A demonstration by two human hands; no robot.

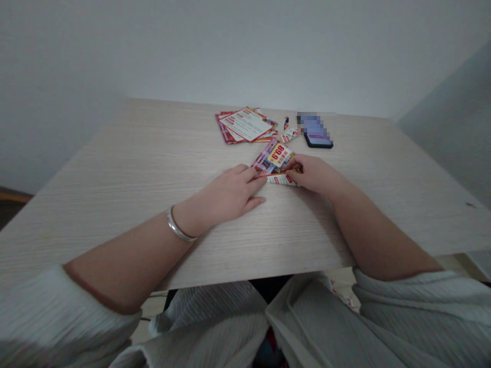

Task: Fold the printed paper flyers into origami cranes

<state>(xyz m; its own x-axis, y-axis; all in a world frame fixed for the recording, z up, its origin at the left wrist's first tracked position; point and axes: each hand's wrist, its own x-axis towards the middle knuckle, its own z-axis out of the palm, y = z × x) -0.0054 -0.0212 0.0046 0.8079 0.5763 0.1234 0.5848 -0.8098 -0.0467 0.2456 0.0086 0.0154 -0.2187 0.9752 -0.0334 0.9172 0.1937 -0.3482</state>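
A colourful printed leaflet (pixel 275 156), partly folded, lies on the pale wooden table (pixel 126 168). My left hand (pixel 230 191) rests flat on the table, its fingertips pressing the leaflet's left edge. My right hand (pixel 312 173) is curled, pinching the leaflet's right lower edge between thumb and fingers. A silver bangle (pixel 177 227) circles my left wrist.
A stack of red and white leaflets (pixel 245 125) lies further back. Small folded paper pieces (pixel 288 133) sit beside it, and a dark phone (pixel 316 134) lies to their right. White walls stand behind the table; its near edge is at my lap.
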